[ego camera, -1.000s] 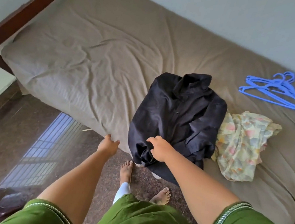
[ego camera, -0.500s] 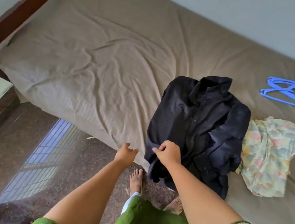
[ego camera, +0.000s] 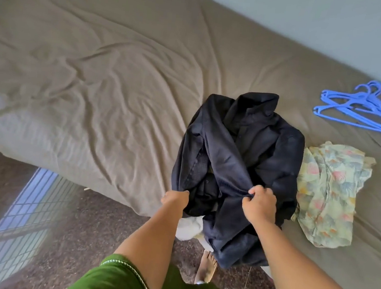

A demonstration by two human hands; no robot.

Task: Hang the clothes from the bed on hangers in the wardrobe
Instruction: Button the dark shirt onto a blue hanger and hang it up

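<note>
2 hands now have the dark navy shirt (ego camera: 241,164): half a second ago only the right hand (ego camera: 259,205) pinched its lower edge, while the left hand (ego camera: 175,198) hovered open beside it. The right hand's grip is a tight pinch, thumb and curled fingers bunching a fold of fabric just right of centre frame. The left hand's grip has closed on the shirt's left lower edge, its fingers buried in the cloth. Between them the front panel has lifted and pulled taut, so the shirt is starting to come up off the bed (ego camera: 97,74), though its collar end lies on the sheet. Something white (ego camera: 189,227) shows under its hem.

Just right of it lies a floral garment (ego camera: 329,191), untouched. At the upper right of the frame the blue hangers (ego camera: 359,109) sit in a pile, well apart from both hands. I judge this the pick-up of the 1st garment; no wardrobe is in view.
</note>
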